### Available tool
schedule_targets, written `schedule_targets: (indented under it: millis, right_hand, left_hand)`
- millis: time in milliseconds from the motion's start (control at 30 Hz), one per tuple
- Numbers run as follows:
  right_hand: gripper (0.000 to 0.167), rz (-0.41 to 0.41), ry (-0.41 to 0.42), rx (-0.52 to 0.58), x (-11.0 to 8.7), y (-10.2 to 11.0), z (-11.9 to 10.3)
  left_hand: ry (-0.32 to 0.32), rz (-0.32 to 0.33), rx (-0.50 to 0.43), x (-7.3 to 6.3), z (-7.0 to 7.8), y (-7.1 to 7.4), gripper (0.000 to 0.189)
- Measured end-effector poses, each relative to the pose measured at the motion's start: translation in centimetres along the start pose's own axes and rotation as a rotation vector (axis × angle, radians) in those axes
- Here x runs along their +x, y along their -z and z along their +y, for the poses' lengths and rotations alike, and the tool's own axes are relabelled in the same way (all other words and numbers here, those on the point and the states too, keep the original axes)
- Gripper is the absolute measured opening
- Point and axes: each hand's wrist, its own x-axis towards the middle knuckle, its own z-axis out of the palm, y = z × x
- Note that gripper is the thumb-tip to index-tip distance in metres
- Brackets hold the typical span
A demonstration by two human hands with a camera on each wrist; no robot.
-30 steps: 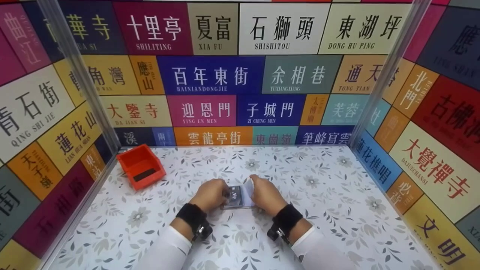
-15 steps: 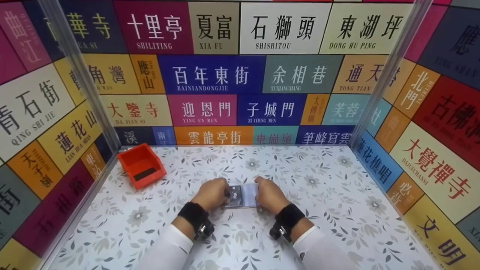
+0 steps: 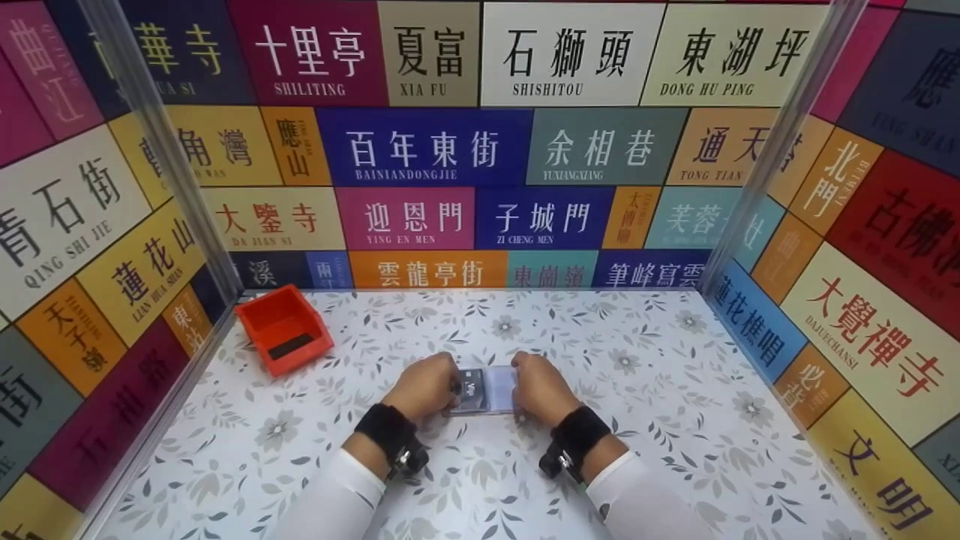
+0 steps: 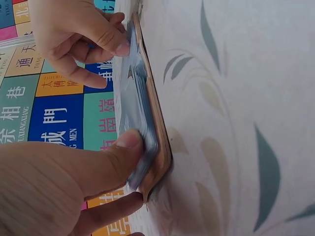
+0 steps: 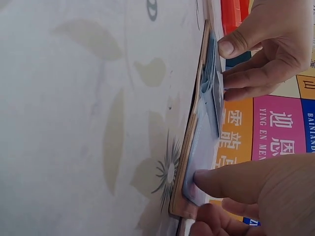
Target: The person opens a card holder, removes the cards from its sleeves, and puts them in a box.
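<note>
A card holder point(image 3: 501, 390) with a brown cover and clear plastic sleeves lies spread on the table. On its left side sits a dark card point(image 3: 471, 391) with "VIP" lettering. My left hand point(image 3: 421, 386) pinches the left edge; in the left wrist view its thumb point(image 4: 129, 140) presses the stacked sleeves from above, a finger at the brown cover's edge. My right hand point(image 3: 543, 390) holds the opposite edge. The right wrist view has that thumb point(image 5: 204, 179) on a clear sleeve, with curled fingers by the cover's edge. The cover's underside is hidden.
A red-orange bin point(image 3: 283, 330) with a dark rectangle inside stands at the table's back left. Colourful sign-covered panels point(image 3: 420, 150) enclose the back and sides. The table point(image 3: 630, 450) has a white floral surface.
One second ago a clear sleeve stood raised at my right hand; now it lies flat on the right side. My right hand has shifted slightly right. The left hand hardly moves.
</note>
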Motion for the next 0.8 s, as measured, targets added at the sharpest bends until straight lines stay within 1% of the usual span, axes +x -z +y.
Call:
schedule_targets:
  millis: [200,233,300,500,633,800]
  right_hand:
    - [0.026,-0.02,0.086,0.128,0.2,-0.7,-0.7]
    - [0.024,-0.025,0.086,0.154,0.2,-0.8,-0.8]
    - [0.021,-0.044,0.052,0.216,0.3,-1.1,-1.1]
    - [0.025,-0.126,-0.113,0.397,0.5,-1.7,-1.5]
    - [0.02,-0.144,-0.141,0.435,0.8,-1.9,-1.5]
    - [0.014,-0.167,-0.151,0.474,1.1,-2.1,-1.5]
  left_hand:
    - [-0.002,-0.02,0.004,-0.1,-0.1,0.1,0.025]
    - [-0.001,-0.023,0.008,-0.1,-0.1,0.2,0.025]
    - [0.001,-0.03,0.018,-0.1,-0.2,0.2,0.025]
    - [-0.015,-0.039,0.019,-0.3,-0.2,0.3,0.024]
    - [-0.024,-0.036,0.013,-0.2,-0.3,0.2,0.023]
    - [-0.008,-0.036,0.012,0.0,-0.2,0.0,0.025]
